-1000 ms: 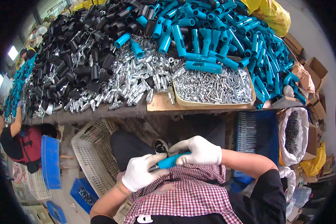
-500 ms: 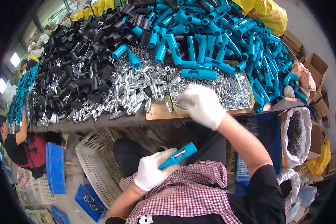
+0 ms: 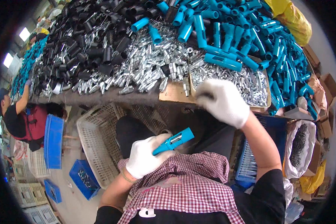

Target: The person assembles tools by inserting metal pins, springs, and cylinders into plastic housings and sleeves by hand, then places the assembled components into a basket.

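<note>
My left hand [image 3: 147, 155], in a white glove, grips a blue plastic tube [image 3: 173, 140] with a metal piece showing in its slot, held over my lap. In its own white glove, my right hand [image 3: 222, 101] is curled at the near edge of a shallow wooden tray [image 3: 171, 94] filled with small silver metal pins [image 3: 233, 77]. Whether a pin is pinched between its fingers cannot be seen. Beyond the tray, the table carries a heap of blue tubes [image 3: 246, 33].
Black plastic tubes [image 3: 89, 41] and loose silver parts [image 3: 145, 69] cover the left of the table. A white crate [image 3: 97, 140] and blue bins [image 3: 54, 140] stand on the floor at left. A person in black [image 3: 15, 115] works far left. Bags and boxes [image 3: 302, 145] sit at right.
My right hand left the blue tube, reached up to the pin tray, and has drawn back to its near edge. My left hand keeps holding the tube in my lap.
</note>
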Tool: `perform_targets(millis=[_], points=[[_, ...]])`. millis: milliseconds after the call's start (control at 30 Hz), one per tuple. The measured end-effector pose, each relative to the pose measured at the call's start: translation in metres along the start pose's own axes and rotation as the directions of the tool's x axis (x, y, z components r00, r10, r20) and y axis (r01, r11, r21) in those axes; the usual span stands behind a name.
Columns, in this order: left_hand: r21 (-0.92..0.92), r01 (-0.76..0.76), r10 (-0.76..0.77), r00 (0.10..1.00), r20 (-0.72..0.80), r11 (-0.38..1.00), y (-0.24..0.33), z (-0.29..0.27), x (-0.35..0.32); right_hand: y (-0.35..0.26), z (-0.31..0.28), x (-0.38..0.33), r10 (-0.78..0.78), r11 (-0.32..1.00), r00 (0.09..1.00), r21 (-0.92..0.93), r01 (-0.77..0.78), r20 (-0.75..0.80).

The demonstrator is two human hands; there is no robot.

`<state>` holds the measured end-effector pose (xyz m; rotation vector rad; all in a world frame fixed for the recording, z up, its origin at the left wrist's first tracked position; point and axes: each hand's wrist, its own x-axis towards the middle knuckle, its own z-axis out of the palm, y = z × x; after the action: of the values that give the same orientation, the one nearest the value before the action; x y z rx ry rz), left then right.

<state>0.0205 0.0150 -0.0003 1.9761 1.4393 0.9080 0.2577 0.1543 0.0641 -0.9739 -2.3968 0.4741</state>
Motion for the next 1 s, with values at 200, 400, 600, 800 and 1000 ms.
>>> perform_targets(millis=[200, 400, 600, 800, 1000], points=[[0.161, -0.087, 0.079, 0.995, 0.057, 0.983, 0.001, -0.005, 0.0, -0.038, 0.046, -0.022, -0.405, 0.913, 0.888, 0.155, 0.378, 0.217], [0.154, -0.091, 0.084, 0.995, 0.053, 0.984, -0.006, -0.002, -0.006, -0.045, 0.057, -0.019, -0.491, 0.871, 0.833, 0.134, 0.473, 0.253], [0.237, -0.114, 0.101, 0.993, 0.066, 0.965, -0.012, 0.006, -0.011, -0.089, 0.076, -0.034, -0.077, 0.863, 0.87, -0.404, 0.303, 0.487], [0.215, -0.046, 0.019, 0.991, 0.129, 0.976, 0.0, -0.001, -0.009, -0.072, 0.062, -0.036, -0.157, 0.934, 0.892, -0.23, 0.274, 0.424], [0.166, -0.059, 0.045, 0.995, 0.083, 0.984, -0.002, -0.003, -0.011, -0.055, 0.041, -0.038, -0.095, 0.995, 0.919, 0.046, 0.084, 0.382]])
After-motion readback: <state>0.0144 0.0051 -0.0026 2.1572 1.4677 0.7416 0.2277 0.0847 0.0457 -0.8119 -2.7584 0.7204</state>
